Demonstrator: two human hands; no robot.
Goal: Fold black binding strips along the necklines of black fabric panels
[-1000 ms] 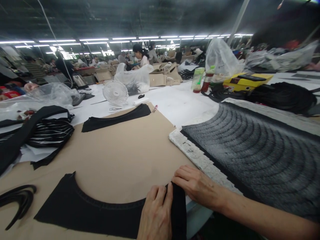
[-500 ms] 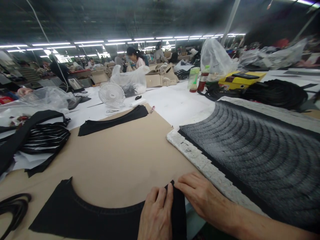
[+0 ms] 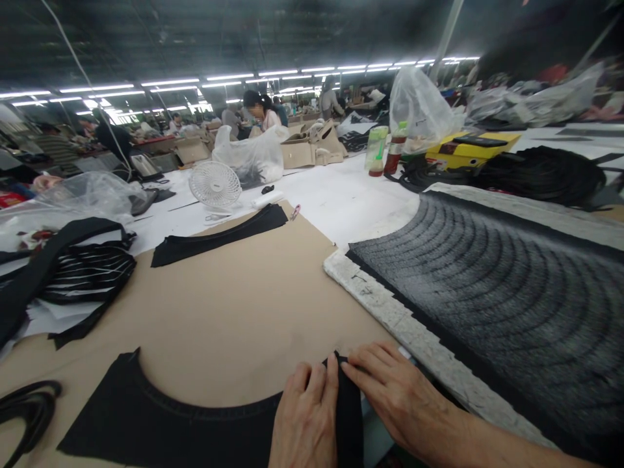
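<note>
A black fabric piece [image 3: 185, 432] with a deep curved edge lies on the brown sheet at the front. My left hand [image 3: 308, 413] bears down on its right part, fingers close together and slightly bent, the index fingertip at the upper corner. From the right, my right hand [image 3: 402, 393] pinches the edge by that corner, its thumb mostly hidden. The fingertips of both hands nearly meet there. Farther back on the brown sheet [image 3: 234, 312] is a second, narrow curved black piece [image 3: 219, 235].
At right, a grey-white board [image 3: 365, 283] carries overlapping dark sheets [image 3: 487, 292]. Black strips [image 3: 88, 266] lie left, a black loop [image 3: 29, 413] at the left front. Behind are a white fan [image 3: 215, 185], small pink snips [image 3: 295, 212], bottles [image 3: 396, 148] and a yellow box [image 3: 468, 153].
My right hand has shifted slightly right and down, its fingertips still at the fabric's corner. My left hand stays nearly in place. The view has tilted a little.
</note>
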